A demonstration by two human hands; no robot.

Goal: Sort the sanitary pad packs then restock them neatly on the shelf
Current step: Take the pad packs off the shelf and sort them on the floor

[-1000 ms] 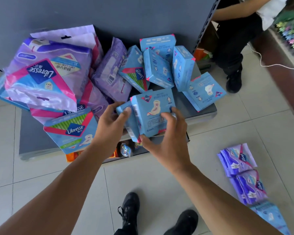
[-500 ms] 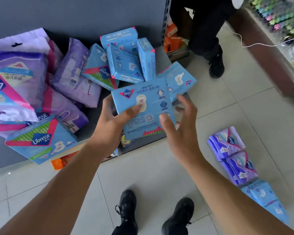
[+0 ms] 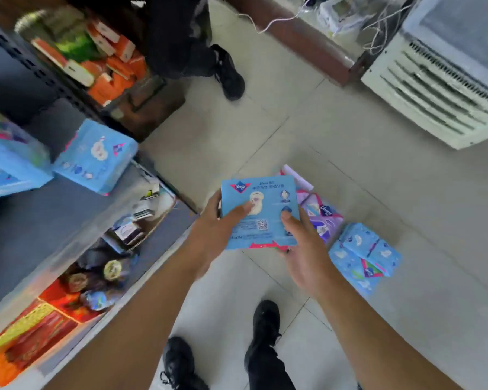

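I hold a flat blue Libresse pad pack point(image 3: 265, 204) over the tiled floor. My left hand point(image 3: 217, 229) grips its left edge, thumb on the front. My right hand point(image 3: 304, 249) holds its right edge, a finger on the front. Just beyond it, purple pad packs point(image 3: 324, 218) lie on the floor, partly hidden by the held pack. Blue pad packs point(image 3: 364, 254) lie on the floor to their right. More blue packs point(image 3: 96, 159) sit on the grey shelf point(image 3: 54, 215) at left.
A lower shelf point(image 3: 76, 288) holds small mixed goods. Orange boxes point(image 3: 107, 68) fill the shelf behind. Another person's leg and black shoe point(image 3: 228, 74) stand at the top. A white louvred appliance point(image 3: 440, 88) is at right. My black shoes point(image 3: 262, 325) are below.
I have turned right, carrying the blue pack away from the shelf to above the floor piles. My right hand has closed onto the pack's right edge.
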